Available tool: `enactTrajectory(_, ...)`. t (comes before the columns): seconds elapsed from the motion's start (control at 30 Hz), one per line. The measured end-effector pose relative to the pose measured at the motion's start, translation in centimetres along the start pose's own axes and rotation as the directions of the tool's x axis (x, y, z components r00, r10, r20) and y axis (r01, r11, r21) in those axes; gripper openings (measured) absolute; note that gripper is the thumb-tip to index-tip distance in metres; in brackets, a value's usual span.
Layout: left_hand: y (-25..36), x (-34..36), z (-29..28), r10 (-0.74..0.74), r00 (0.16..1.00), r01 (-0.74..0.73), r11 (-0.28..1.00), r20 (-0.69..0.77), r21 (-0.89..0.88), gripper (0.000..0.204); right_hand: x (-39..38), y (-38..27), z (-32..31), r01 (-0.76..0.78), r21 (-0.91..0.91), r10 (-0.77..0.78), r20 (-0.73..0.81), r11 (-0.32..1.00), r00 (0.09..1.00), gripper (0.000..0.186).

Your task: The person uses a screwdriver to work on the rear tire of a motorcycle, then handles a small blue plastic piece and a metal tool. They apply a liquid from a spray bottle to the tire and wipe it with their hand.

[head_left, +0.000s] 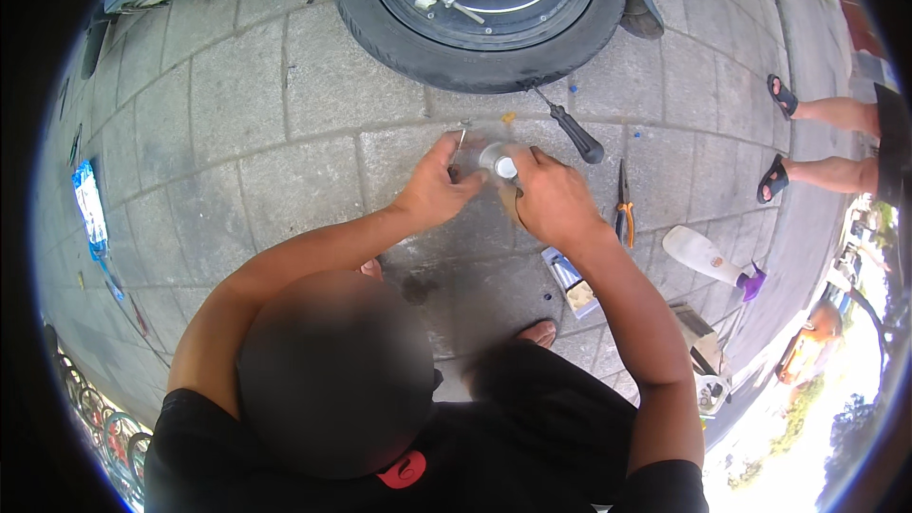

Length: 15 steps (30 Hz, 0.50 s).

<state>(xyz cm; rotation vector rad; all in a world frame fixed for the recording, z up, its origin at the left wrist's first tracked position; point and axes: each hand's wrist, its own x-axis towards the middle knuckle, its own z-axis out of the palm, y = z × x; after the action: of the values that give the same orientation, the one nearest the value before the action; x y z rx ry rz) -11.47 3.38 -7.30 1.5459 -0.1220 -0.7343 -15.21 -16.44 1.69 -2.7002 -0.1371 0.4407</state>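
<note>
My left hand (435, 182) is held out over the paving, its fingers pinching a thin metal pin-like piece (463, 139). Close beside it, my right hand (559, 198) is wrapped round a blurred, roundish object with a pale disc-shaped end (504, 167); motion smears it, and its kind cannot be made out. The two hands are a short way apart, below a black tyre (475, 78) on a wheel with a dark hub. Between tyre and right hand lies a screwdriver (577, 133) with a black handle. Pliers (624, 204) with orange and black handles rest right of that hand.
A blue-and-white package (570, 283) lies under my right forearm. Further right are a white bottle with a purple nozzle (708, 259) and a cardboard piece (698, 337). A blue packet (90, 209) lies far left. Another person's sandalled feet (781, 97) stand at the right.
</note>
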Motion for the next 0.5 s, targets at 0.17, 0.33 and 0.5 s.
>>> enactTrajectory(0.17,0.3,-0.2,-0.5,0.002,1.0,-0.005,0.984,0.016,0.177,0.048,-0.8,0.9,1.2,-0.073,0.188,0.078,-0.023,0.98,0.997,0.052)
enactTrajectory(0.33,1.4,0.5,-0.6,0.362,0.931,-0.355,0.853,0.056,0.382,0.048,-1.9,1.6,2.5,-0.164,0.147,0.17,-0.027,0.975,0.985,0.066)
enactTrajectory(0.5,2.4,2.2,0.3,0.448,0.876,-0.467,0.701,0.177,0.539,0.052,-2.0,2.0,4.9,-0.153,0.222,0.187,-0.141,0.963,0.972,0.078)
